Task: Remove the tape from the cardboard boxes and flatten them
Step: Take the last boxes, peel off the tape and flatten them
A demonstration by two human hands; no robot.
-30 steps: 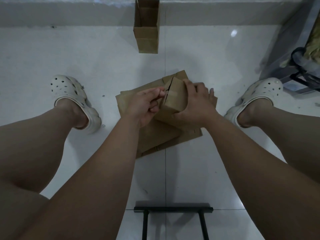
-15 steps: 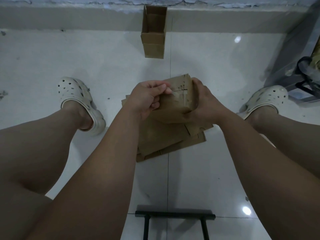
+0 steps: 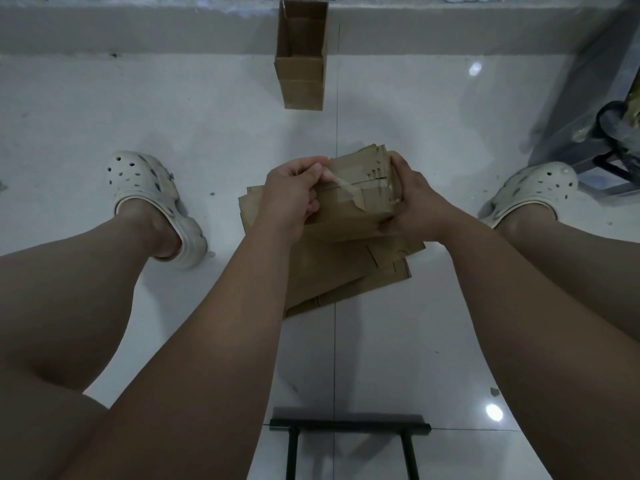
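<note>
1. Cardboard box (image 3: 360, 213) was held above flattened pile (image 3: 332, 271); right hand (image 3: 412, 202) gripped its right end.
2. Left hand (image 3: 289, 195) pinched tape (image 3: 341, 187) free end; strip ran rightward along seam, seemingly stuck near right hand.

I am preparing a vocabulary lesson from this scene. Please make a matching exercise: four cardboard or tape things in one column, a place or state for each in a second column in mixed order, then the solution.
1. tape strip
2. small box
3. open box
4. flat cardboard pile

A. lies on the floor between the feet
B. stands by the wall
C. partly peeled, pinched by the left hand
D. gripped by the right hand

Pairs: 1-C, 2-D, 3-B, 4-A
</note>
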